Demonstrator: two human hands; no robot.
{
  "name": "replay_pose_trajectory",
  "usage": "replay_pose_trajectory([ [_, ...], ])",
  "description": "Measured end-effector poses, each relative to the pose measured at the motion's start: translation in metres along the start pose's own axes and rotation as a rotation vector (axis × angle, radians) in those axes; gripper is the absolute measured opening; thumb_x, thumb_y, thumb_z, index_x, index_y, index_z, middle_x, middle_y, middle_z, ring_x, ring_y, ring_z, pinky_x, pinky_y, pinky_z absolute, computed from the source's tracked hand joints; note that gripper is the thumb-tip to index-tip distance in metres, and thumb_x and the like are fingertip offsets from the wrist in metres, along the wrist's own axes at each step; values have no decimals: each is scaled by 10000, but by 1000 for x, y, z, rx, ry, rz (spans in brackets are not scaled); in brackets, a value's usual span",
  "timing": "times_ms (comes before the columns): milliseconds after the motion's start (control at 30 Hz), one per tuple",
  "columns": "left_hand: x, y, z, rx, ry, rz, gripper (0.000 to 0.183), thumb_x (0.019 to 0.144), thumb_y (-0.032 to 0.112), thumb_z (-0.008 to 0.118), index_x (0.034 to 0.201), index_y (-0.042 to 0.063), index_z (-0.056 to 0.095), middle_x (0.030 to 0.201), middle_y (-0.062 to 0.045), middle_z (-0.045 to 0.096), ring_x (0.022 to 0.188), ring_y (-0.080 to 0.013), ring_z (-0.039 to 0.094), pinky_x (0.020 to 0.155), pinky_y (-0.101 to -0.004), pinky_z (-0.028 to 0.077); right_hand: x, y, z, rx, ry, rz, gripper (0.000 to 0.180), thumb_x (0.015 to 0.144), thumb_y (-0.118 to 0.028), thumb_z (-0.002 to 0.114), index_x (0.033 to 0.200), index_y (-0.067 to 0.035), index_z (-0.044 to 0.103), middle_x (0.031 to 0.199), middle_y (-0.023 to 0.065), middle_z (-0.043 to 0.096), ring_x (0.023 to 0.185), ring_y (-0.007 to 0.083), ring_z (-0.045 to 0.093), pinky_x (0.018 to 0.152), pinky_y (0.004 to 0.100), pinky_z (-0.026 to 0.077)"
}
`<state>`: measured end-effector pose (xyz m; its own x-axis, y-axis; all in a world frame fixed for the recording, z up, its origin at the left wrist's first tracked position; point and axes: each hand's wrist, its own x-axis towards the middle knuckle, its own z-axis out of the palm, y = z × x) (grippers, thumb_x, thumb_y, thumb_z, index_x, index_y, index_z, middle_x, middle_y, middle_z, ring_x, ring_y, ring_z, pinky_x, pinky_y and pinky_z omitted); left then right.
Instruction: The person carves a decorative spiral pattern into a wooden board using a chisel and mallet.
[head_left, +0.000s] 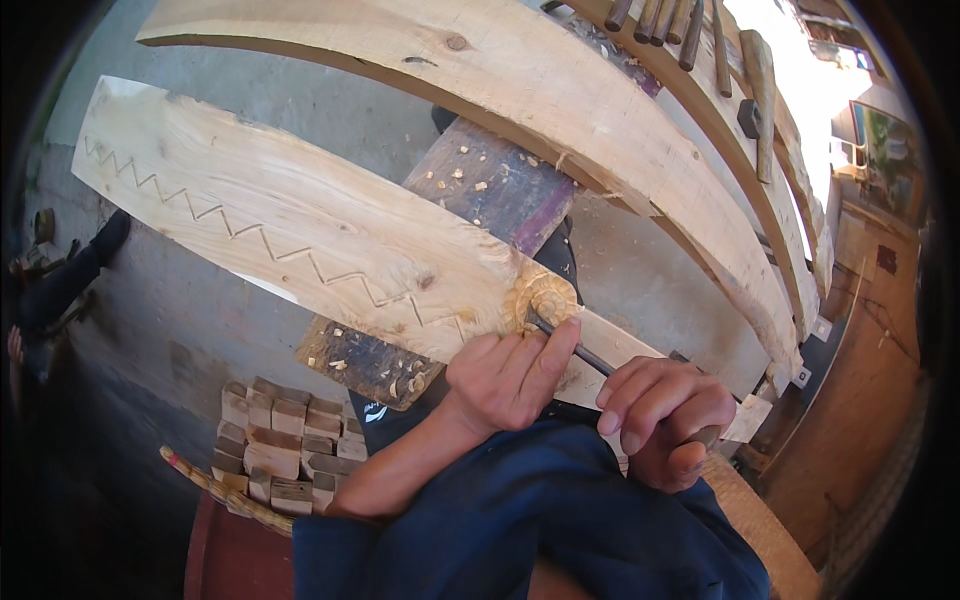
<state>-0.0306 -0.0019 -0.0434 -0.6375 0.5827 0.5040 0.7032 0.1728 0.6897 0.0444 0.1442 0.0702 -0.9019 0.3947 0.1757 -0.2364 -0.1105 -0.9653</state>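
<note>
A long pale wooden board (300, 217) lies before me, with a zigzag line cut along it and a round carved rosette (546, 296) near its right end. The cutting end of a carving gouge (592, 360) rests on the rosette's lower edge. My right hand (664, 420) is closed around the gouge's handle. My left hand (517, 375) lies by the rosette, its fingers against the steel shaft close to the cutting end; how firmly they grip is partly hidden.
A dark wooden support (487, 180) under the board carries wood chips. Beyond it runs a large curved timber (525, 90). Several tool handles and a wooden mallet (763, 105) lie at upper right. Wooden blocks (281, 442) are stacked lower left. A person's shoe (111, 236) shows at far left.
</note>
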Motion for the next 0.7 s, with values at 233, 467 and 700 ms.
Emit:
replay_pose_trajectory([
  [233, 0, 0, 1, 6, 0, -8, 301, 986, 10, 726, 1284, -15, 760, 748, -14, 670, 554, -137, 599, 487, -314, 385, 18, 4, 1, 3, -105, -38, 415, 1094, -348, 765, 882, -58, 555, 744, 96, 706, 593, 227, 686, 586, 389, 599],
  [467, -2, 0, 4, 34, 17, -28, 373, 926, 43, 721, 1289, -27, 770, 796, -16, 678, 595, -120, 602, 520, -292, 391, 25, 7, 3, -47, -133, -34, 424, 1079, -354, 786, 877, -44, 580, 728, 91, 690, 569, 229, 651, 566, 391, 572],
  [700, 1, 1, 5, 14, 34, -63, 267, 989, 36, 748, 1252, -11, 741, 699, 2, 623, 528, -132, 572, 478, -319, 361, 24, 5, 11, -25, -79, 14, 422, 1110, -343, 732, 855, -51, 565, 687, 86, 657, 488, 168, 511, 488, 361, 472],
])
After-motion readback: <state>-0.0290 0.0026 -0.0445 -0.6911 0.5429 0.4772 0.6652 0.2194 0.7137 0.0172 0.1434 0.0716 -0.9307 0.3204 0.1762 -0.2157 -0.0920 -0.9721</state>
